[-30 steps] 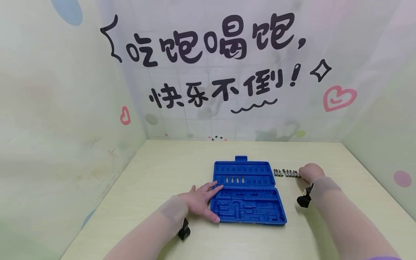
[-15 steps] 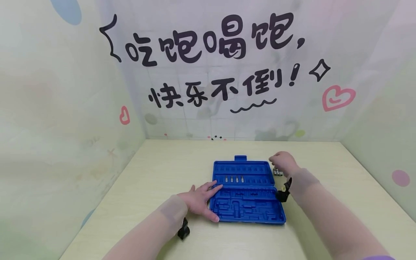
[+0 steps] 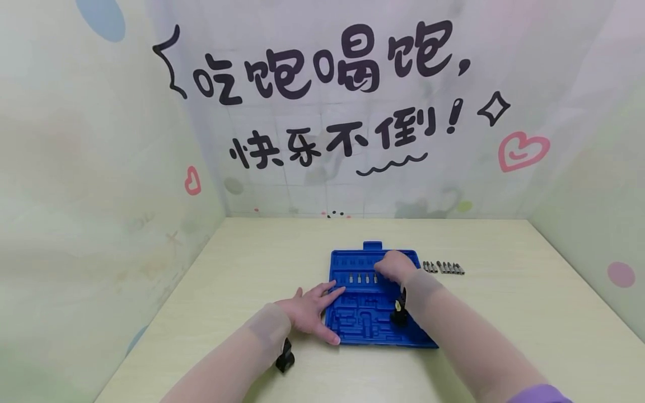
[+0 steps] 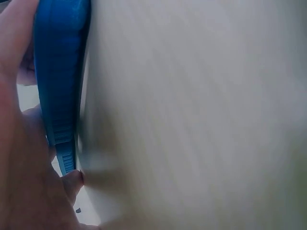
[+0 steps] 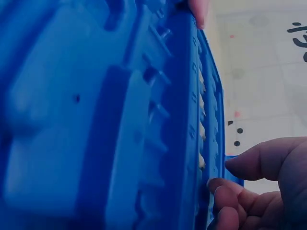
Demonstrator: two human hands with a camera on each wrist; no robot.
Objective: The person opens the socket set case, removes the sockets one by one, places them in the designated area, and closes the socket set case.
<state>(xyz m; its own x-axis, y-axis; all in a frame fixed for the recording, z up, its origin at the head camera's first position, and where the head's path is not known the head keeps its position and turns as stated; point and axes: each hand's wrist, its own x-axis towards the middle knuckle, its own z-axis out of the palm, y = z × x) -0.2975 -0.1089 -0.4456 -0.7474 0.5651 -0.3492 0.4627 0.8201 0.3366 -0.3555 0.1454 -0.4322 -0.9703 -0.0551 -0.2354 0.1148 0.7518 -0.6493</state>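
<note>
A blue plastic bit case (image 3: 353, 330) lies open and flat on the table. In its far half, several short silver screwdriver bits (image 3: 359, 277) stand in a row of slots. My left hand (image 3: 308, 314), fingers straight and spread, rests on the case's left edge near the hinge. Over the far half is my right hand (image 3: 395, 266), its thumb and fingers curled together just right of the seated bits, pinching a small bit that the fingers hide. In the right wrist view, the fingertips (image 5: 218, 184) sit right at the slot row.
More loose bits (image 3: 448, 268) lie side by side on the table (image 3: 504, 313), right of the case. A latch tab (image 3: 373, 245) sticks out at the case's far edge. Printed wall sheets (image 3: 312, 184) enclose the table at the back and sides.
My right hand has travelled left from the right end of the loose bits, passing over them, to the slot row in the case. The left hand has stayed put.
</note>
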